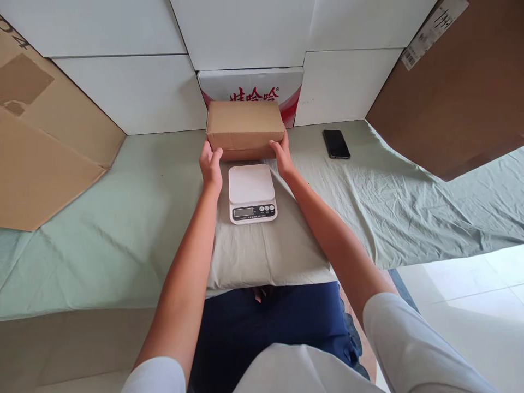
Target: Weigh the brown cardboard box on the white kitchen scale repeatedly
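While my left hand [211, 164] and right hand [281, 155] clasp the cardboard box [244, 129] by its ends, the scale [251, 193] sits bare just before it. I judge the lift is in hand; next needs a level carry onto the platform.

A scale [252, 192] is set on the cloth-covered table [123, 229], directly before the person. Just behind it a cardboard box [244, 129] is held between the left hand [210, 164] and the right hand [281, 155]. A phone [335, 143] is laid to the right of the box, well apart. Behind the box a printed carton [251, 87] is stood against the wall.
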`<act>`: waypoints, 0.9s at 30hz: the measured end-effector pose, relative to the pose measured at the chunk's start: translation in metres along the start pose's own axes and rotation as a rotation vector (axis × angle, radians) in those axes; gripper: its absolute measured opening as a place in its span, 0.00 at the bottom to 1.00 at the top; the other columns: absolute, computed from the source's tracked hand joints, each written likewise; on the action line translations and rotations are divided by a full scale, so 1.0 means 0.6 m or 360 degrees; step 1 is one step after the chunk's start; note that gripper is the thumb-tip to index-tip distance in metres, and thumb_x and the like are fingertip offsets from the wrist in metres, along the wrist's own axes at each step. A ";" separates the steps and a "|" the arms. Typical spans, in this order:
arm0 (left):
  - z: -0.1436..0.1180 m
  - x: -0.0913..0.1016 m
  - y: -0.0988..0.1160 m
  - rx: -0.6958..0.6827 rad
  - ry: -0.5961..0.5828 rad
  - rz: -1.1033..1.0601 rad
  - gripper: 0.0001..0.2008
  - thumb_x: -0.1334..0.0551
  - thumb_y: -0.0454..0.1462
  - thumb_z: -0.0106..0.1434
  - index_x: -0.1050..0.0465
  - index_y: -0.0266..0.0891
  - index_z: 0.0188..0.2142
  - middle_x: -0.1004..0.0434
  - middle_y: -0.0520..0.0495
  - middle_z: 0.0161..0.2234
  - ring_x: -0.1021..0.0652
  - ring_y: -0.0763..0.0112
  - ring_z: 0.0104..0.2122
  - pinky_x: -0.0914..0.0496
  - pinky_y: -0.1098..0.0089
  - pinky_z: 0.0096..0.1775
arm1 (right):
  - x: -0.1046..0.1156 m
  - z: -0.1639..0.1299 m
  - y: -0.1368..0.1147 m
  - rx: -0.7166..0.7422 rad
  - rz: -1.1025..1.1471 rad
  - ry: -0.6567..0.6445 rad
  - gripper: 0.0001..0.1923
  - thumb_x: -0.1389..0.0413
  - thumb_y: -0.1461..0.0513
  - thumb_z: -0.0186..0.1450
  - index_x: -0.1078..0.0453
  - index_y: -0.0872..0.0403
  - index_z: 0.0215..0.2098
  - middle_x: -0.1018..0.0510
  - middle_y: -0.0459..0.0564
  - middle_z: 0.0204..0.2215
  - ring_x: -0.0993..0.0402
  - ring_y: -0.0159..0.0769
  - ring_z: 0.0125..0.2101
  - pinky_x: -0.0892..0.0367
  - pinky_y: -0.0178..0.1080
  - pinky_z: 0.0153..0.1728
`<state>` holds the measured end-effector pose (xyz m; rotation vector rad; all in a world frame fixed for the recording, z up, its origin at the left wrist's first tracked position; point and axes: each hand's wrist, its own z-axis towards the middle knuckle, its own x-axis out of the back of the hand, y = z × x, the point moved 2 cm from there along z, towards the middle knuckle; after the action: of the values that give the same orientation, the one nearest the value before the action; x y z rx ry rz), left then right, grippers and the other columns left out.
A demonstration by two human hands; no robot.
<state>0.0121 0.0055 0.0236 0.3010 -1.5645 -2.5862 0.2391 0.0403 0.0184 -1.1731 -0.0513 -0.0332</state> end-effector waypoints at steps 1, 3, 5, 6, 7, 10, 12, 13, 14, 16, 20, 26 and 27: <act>0.001 -0.001 -0.013 0.0027 0.0011 -0.0015 0.32 0.36 0.62 0.62 0.26 0.42 0.53 0.23 0.40 0.61 0.32 0.48 0.70 0.38 0.54 0.71 | 0.002 0.000 0.007 -0.0016 -0.0006 0.0043 0.44 0.50 0.33 0.61 0.48 0.38 0.71 0.40 0.44 0.72 0.57 0.45 0.76 0.60 0.56 0.80; 0.001 0.000 -0.034 0.0054 0.0041 -0.0042 0.31 0.36 0.62 0.62 0.26 0.42 0.51 0.22 0.39 0.59 0.31 0.49 0.69 0.36 0.54 0.69 | 0.007 -0.003 0.015 -0.0037 -0.0026 0.0135 0.43 0.49 0.34 0.61 0.44 0.40 0.69 0.39 0.45 0.72 0.53 0.46 0.75 0.57 0.55 0.80; -0.001 0.003 -0.046 0.0057 0.0071 -0.0036 0.31 0.36 0.62 0.62 0.26 0.41 0.50 0.22 0.39 0.57 0.29 0.50 0.67 0.34 0.55 0.68 | 0.009 -0.007 0.016 -0.0061 -0.0055 0.0129 0.43 0.48 0.35 0.60 0.43 0.43 0.68 0.40 0.48 0.71 0.52 0.47 0.74 0.57 0.54 0.79; -0.002 0.004 -0.049 0.0056 0.0087 -0.0025 0.31 0.37 0.62 0.62 0.26 0.41 0.50 0.21 0.39 0.57 0.29 0.50 0.67 0.34 0.56 0.68 | 0.009 -0.009 0.015 -0.0070 -0.0065 0.0120 0.44 0.48 0.35 0.60 0.42 0.44 0.68 0.40 0.49 0.71 0.52 0.47 0.74 0.57 0.53 0.80; -0.003 0.006 -0.052 0.0055 0.0097 -0.0017 0.32 0.37 0.63 0.62 0.26 0.40 0.51 0.21 0.39 0.57 0.28 0.51 0.66 0.33 0.56 0.67 | 0.010 -0.010 0.015 -0.0080 -0.0069 0.0113 0.44 0.48 0.35 0.59 0.42 0.45 0.67 0.40 0.50 0.71 0.52 0.47 0.74 0.57 0.53 0.79; -0.002 0.009 -0.059 0.0052 0.0089 -0.0024 0.33 0.37 0.63 0.63 0.25 0.39 0.52 0.21 0.38 0.57 0.27 0.52 0.65 0.33 0.56 0.67 | 0.008 -0.013 0.016 -0.0100 -0.0051 0.0121 0.43 0.48 0.35 0.58 0.42 0.43 0.66 0.38 0.49 0.70 0.52 0.48 0.73 0.56 0.55 0.79; 0.001 0.012 -0.069 0.0064 0.0066 -0.0031 0.34 0.38 0.63 0.63 0.25 0.39 0.54 0.21 0.37 0.59 0.28 0.52 0.67 0.33 0.56 0.68 | 0.005 -0.012 0.024 -0.0099 -0.0034 0.0130 0.44 0.47 0.34 0.57 0.42 0.42 0.65 0.38 0.49 0.70 0.51 0.48 0.74 0.55 0.57 0.79; 0.004 0.015 -0.076 0.0090 0.0058 -0.0036 0.35 0.39 0.63 0.63 0.25 0.39 0.56 0.22 0.37 0.60 0.29 0.53 0.68 0.34 0.56 0.68 | 0.004 -0.009 0.030 -0.0100 -0.0023 0.0131 0.45 0.47 0.33 0.57 0.42 0.42 0.66 0.39 0.49 0.71 0.51 0.48 0.74 0.55 0.57 0.79; 0.007 0.020 -0.084 0.0128 0.0068 -0.0042 0.37 0.40 0.63 0.63 0.26 0.39 0.58 0.23 0.37 0.63 0.31 0.53 0.70 0.36 0.55 0.70 | 0.004 -0.005 0.036 -0.0107 -0.0009 0.0143 0.46 0.47 0.32 0.57 0.44 0.42 0.67 0.40 0.49 0.71 0.51 0.48 0.75 0.54 0.57 0.79; 0.016 0.040 -0.099 0.0217 0.0150 -0.0041 0.41 0.41 0.65 0.63 0.31 0.41 0.64 0.32 0.37 0.70 0.39 0.54 0.75 0.41 0.53 0.73 | 0.015 0.010 0.051 -0.0129 0.0026 0.0241 0.50 0.50 0.30 0.56 0.49 0.41 0.70 0.45 0.50 0.73 0.52 0.48 0.76 0.52 0.58 0.78; 0.038 0.109 -0.112 0.0292 0.0346 0.0027 0.45 0.52 0.67 0.68 0.47 0.45 0.74 0.60 0.45 0.80 0.60 0.54 0.79 0.54 0.50 0.76 | 0.096 0.049 0.069 -0.0115 0.0113 0.0615 0.50 0.59 0.29 0.59 0.57 0.37 0.74 0.52 0.49 0.75 0.58 0.47 0.79 0.53 0.68 0.76; 0.049 0.186 -0.080 0.0381 0.0427 0.0059 0.41 0.73 0.57 0.74 0.69 0.34 0.77 0.71 0.44 0.81 0.65 0.52 0.78 0.61 0.48 0.76 | 0.249 0.059 0.071 -0.0151 0.0284 0.0999 0.44 0.60 0.31 0.62 0.52 0.33 0.72 0.50 0.43 0.75 0.57 0.45 0.80 0.52 0.70 0.75; 0.048 0.189 -0.073 0.0395 0.0442 0.0055 0.41 0.73 0.56 0.74 0.70 0.33 0.77 0.72 0.44 0.80 0.66 0.52 0.78 0.60 0.49 0.76 | 0.260 0.057 0.072 -0.0161 0.0277 0.1022 0.44 0.60 0.31 0.62 0.51 0.33 0.72 0.49 0.43 0.75 0.57 0.45 0.80 0.50 0.71 0.75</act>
<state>-0.1041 0.0294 -0.0154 0.6186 -1.7628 -2.2078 0.3962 0.0887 0.0011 -1.2178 0.6239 -0.2587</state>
